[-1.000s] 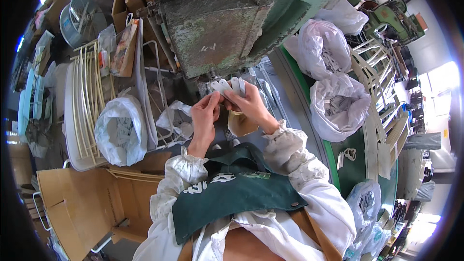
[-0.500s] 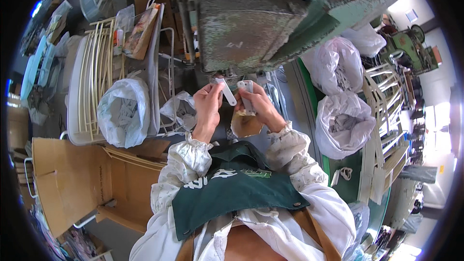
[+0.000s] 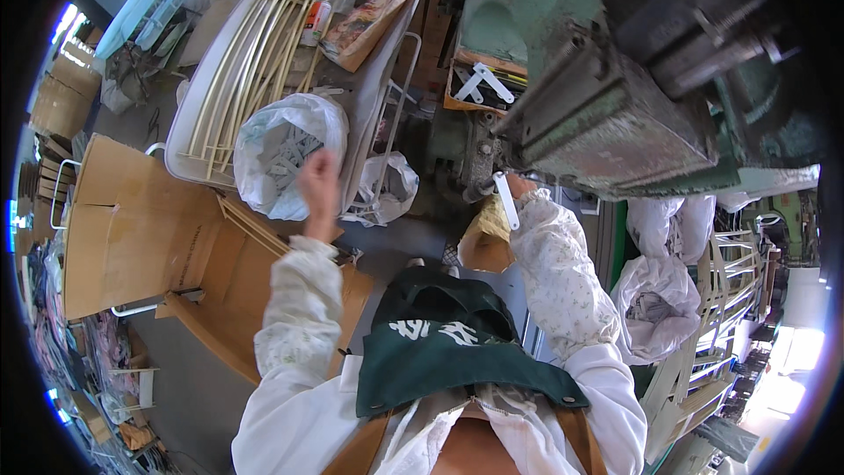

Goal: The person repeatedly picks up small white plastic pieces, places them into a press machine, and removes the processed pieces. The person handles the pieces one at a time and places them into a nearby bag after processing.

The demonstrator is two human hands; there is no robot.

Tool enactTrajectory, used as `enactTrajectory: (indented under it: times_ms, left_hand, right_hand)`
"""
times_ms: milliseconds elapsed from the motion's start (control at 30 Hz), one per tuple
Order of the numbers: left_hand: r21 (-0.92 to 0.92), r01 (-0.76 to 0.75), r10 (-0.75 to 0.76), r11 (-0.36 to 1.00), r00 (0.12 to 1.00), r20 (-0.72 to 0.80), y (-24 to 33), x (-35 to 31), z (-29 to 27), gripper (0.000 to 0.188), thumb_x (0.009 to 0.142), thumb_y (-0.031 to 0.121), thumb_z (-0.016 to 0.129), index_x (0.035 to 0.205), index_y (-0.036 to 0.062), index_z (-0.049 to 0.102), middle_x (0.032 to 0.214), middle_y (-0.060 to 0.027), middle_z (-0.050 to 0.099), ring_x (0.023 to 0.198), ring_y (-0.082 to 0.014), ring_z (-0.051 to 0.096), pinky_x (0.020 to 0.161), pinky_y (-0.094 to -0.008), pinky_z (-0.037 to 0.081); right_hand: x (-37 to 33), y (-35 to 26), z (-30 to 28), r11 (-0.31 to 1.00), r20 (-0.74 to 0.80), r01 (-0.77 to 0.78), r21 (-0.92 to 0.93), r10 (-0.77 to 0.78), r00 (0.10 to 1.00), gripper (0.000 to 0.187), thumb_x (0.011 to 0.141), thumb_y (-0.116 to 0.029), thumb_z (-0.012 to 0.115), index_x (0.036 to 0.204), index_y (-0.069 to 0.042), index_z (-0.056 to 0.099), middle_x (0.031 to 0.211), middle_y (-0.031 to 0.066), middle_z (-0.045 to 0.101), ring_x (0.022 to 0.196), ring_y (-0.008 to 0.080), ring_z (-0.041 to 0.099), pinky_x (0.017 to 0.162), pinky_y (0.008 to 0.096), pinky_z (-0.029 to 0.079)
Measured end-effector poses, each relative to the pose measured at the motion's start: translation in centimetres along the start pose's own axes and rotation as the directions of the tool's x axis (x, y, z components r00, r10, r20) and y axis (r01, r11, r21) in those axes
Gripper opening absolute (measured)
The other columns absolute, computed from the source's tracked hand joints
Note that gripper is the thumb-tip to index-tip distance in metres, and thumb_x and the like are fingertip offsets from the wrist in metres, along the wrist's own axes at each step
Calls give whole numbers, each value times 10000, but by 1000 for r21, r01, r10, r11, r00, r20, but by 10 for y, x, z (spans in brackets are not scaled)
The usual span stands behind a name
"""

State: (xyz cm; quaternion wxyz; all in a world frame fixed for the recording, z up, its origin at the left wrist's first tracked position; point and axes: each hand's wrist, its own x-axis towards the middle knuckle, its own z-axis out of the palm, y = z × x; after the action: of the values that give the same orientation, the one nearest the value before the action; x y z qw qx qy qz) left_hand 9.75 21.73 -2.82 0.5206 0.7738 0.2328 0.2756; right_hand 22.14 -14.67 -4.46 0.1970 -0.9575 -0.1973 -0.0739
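My left hand (image 3: pixel 319 185), smeared by motion, is over the near edge of a white plastic bag (image 3: pixel 255 193) with several flat grey strips (image 3: pixel 297 157) inside. Whether its fingers hold anything I cannot make out. At the machine's small metal fixture (image 3: pixel 485 158), my right hand (image 3: pixel 521 185) is mostly hidden by its sleeve and the machine head. Close beside it a flat white strip with rounded, holed ends (image 3: pixel 507 202) slants down from the fixture. The frame does not show whether my right fingers grip this strip.
A heavy green machine head (image 3: pixel 615 123) overhangs the right side. Near the fixture are a box with white hinged strips (image 3: pixel 483 85) and a brown paper-lined container (image 3: pixel 486 242). Brass-coloured rods (image 3: pixel 255 62) lie on the left cart; a large open carton (image 3: pixel 132 229) stands nearer.
My left hand has moved left from the machine to the white bag. My right hand has gone in beside the fixture. The view has swung left; the white strip now slants from the fixture.
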Motion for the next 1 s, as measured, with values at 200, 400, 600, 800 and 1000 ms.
enactTrajectory:
  times_ms: [200, 400, 600, 800, 1000]
  left_hand:
    - [964, 29, -87, 266, 996, -6, -212, 101, -97, 589, 770, 467, 673, 1148, 27, 572, 1160, -177, 574, 1066, -327, 535, 902, -427, 404]
    - [928, 47, -168, 369, 986, 17, -180, 104, -42, 599, 745, 497, 674, 1204, 135, 543, 1201, -149, 543, 1151, -346, 418, 956, -515, 334]
    - [823, -160, -63, 545, 971, 231, -181, 120, -38, 411, 745, 319, 715, 1058, 82, 593, 1118, -112, 598, 1134, -334, 440, 926, -501, 358]
    - [832, -414, 12, 369, 897, 442, -187, 121, -54, 353, 775, 295, 680, 990, 21, 621, 1052, -159, 615, 1091, -342, 473, 911, -484, 360]
    - [658, -396, 374, 641, 909, 183, -134, 119, -43, 307, 871, 235, 607, 1024, -31, 589, 800, -122, 630, 882, -263, 566, 794, -404, 434]
  right_hand:
    - [5, -32, 13, 997, 41, 11, 75, -14, 999, 355, 815, -232, 629, 1126, -60, 624, 1142, 150, 619, 1077, 317, 557, 917, 409, 436]
    - [-3, -20, 13, 998, 47, -35, 48, 33, 998, 354, 816, -238, 635, 1123, -62, 626, 1132, 143, 624, 1063, 303, 561, 907, 400, 439]
    - [4, -9, 6, 997, 35, -51, 64, 49, 998, 353, 817, -244, 641, 1120, -64, 628, 1122, 135, 628, 1049, 290, 565, 896, 391, 441]
    - [2, -6, -8, 993, 31, -68, 97, 65, 997, 352, 818, -250, 647, 1118, -66, 630, 1112, 127, 633, 1036, 277, 569, 886, 381, 444]
    - [-19, 16, -35, 985, 9, -131, 111, 131, 991, 351, 819, -256, 653, 1115, -68, 633, 1102, 119, 637, 1022, 263, 574, 875, 372, 446]
